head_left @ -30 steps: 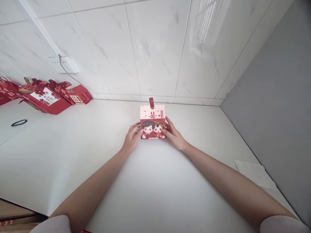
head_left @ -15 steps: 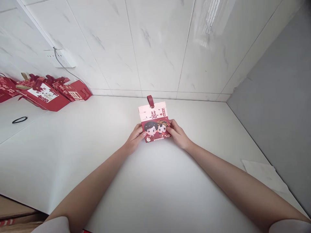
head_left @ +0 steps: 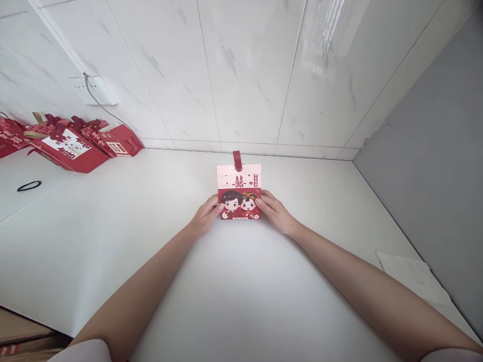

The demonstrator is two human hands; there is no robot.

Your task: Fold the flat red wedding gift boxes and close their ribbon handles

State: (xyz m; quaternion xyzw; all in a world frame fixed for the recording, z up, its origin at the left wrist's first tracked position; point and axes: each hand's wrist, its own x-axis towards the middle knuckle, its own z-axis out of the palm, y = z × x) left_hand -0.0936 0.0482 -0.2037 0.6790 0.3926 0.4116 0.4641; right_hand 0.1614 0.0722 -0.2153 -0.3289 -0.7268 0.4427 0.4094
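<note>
Between my two hands is a small red and pink gift box (head_left: 240, 203), printed with two cartoon figures and a large red character. A dark red ribbon loop stands up from its top. My left hand (head_left: 207, 213) grips the box's left side, thumb on the front face. On the opposite side my right hand (head_left: 277, 211) grips it the same way, its thumb over the front edge. The fingers behind the box are partly hidden. Its printed front faces me, nearly level.
Several red gift boxes and bags (head_left: 75, 151) lean by the wall at the back left. A black elastic loop (head_left: 29, 186) lies on the white table (head_left: 241, 301). White sheets (head_left: 411, 276) lie at the right edge. A cable hangs from a wall socket (head_left: 100, 91).
The box has turned from slightly tilted to almost straight, and its ribbon loop has swung a little to the right. Both hands have kept hold of it.
</note>
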